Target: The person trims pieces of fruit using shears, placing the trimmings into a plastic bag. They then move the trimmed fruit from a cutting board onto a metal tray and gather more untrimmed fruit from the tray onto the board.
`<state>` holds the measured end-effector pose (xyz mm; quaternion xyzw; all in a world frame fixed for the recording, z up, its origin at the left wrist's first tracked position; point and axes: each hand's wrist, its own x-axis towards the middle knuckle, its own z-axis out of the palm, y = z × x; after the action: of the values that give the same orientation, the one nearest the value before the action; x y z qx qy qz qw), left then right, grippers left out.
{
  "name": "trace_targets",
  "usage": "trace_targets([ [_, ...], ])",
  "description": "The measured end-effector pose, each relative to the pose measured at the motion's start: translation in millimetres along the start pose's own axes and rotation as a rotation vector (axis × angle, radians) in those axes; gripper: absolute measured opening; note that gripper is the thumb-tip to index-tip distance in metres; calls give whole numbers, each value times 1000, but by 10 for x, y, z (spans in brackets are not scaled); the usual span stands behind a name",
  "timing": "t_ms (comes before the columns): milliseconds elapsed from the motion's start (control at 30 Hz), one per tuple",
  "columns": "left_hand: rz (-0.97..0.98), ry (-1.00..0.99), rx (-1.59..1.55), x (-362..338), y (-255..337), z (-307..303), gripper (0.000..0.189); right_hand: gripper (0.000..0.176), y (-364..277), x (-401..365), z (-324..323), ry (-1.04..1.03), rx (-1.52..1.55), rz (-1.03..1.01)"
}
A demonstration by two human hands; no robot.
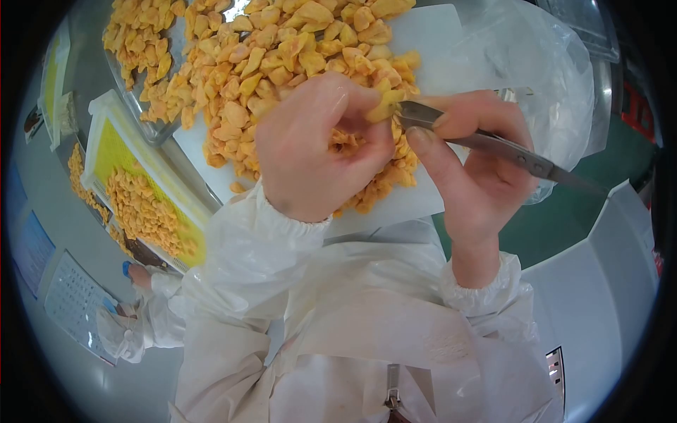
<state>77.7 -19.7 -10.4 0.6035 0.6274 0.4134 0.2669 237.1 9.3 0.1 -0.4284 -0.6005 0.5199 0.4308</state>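
Note:
My left hand (314,144) is closed with a yellow piece of food (385,106) pinched at its fingertips. My right hand (479,158) grips a pair of metal tweezers (497,146) between thumb and fingers, and their flat tip meets the yellow piece. The riveted end of the tweezers points away to the right. Beneath and behind both hands lies a large heap of yellow-orange food pieces (275,60), spread over a white board (429,42). Part of the heap is hidden by my left hand.
A crumpled clear plastic bag (536,77) lies right of the board. On the left, a white-rimmed tray (106,106) with a yellow bottom holds more small pieces. Another person's white sleeve (151,317) shows at lower left. A grey panel (599,282) stands at the right.

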Motion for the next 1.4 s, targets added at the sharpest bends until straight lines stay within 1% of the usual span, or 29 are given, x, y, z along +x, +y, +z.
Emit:
trace_targets([
  [133,21,31,-3,2,24,67,23,25,17,-7,-44,8,-33,-81],
  [267,36,0,46,-17,80,63,25,25,-2,-31,-87,2,6,-17],
  [367,50,-6,-1,-37,88,116,26,26,-16,-50,-118,8,29,9],
  [433,109,-16,36,-28,97,147,27,26,-9,-58,-146,7,47,17],
  [533,163,-29,90,-44,147,229,28,27,-3,-64,-242,-25,-5,-59],
  [633,207,-46,84,-54,218,318,29,28,-27,-95,-346,-11,11,-9],
  [733,263,-92,9,-56,277,371,29,24,46,-125,-535,52,531,299],
  [767,282,-111,-20,-52,294,380,30,26,73,-132,-595,46,601,353],
  [867,254,-23,-82,-69,332,549,32,30,105,-153,-731,31,786,473],
  [900,202,-60,-107,-81,347,568,31,31,64,-164,-745,26,828,487],
  [967,98,-137,-155,-111,397,610,30,31,50,-170,-840,43,765,484],
  [1000,27,-111,-196,-130,418,655,30,30,64,-173,-927,66,657,465],
  [1067,-130,-53,-269,-206,453,701,29,28,75,-223,-1028,97,607,442],
  [1133,-136,-72,-317,-200,478,751,29,24,88,-279,-1135,124,714,411],
  [1167,-140,-84,-343,-199,498,782,29,21,188,-300,-1204,94,366,324],
  [1233,-55,-66,-260,-214,484,822,32,15,464,-358,-1305,26,-332,143],
  [1267,-14,-58,-221,-217,472,834,33,13,436,-426,-1310,131,-317,148],
  [1333,158,-59,-152,-150,377,854,34,10,441,-482,-1277,336,-273,120],
  [1367,233,-66,-119,-151,360,856,35,12,562,-533,-1310,188,-405,109],
  [1400,244,-76,-104,-183,373,859,35,14,705,-638,-1365,38,-538,114],
])
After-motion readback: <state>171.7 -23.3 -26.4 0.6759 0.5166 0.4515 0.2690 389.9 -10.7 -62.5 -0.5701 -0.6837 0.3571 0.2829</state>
